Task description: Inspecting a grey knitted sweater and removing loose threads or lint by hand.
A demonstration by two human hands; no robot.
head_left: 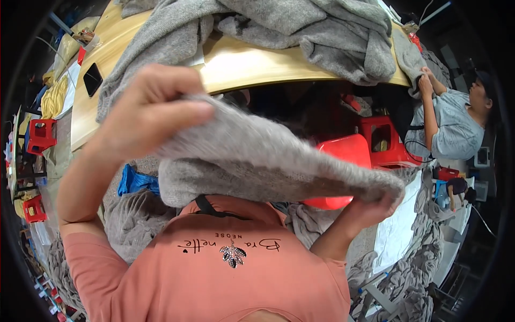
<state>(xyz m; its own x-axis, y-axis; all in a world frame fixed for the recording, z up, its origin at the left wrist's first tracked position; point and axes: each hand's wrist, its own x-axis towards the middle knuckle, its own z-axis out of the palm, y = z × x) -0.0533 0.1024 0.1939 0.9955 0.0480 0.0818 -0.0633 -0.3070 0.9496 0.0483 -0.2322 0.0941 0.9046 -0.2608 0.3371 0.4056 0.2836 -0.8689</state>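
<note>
I hold a grey knitted garment (268,161) stretched between both hands, close in front of my chest. My left hand (150,110) pinches its upper left edge with thumb and fingers closed on the fabric. My right hand (378,206) grips the lower right end from underneath, mostly hidden by the cloth. Below the garment my salmon-coloured shirt (214,273) fills the lower frame.
A wooden table (252,67) ahead carries a heap of grey knitwear (300,27) and a dark phone (92,79). Red plastic stools (383,140) stand under and beside it. Another person in a light top (453,126) works at the right. More grey fabric (413,268) lies on the floor.
</note>
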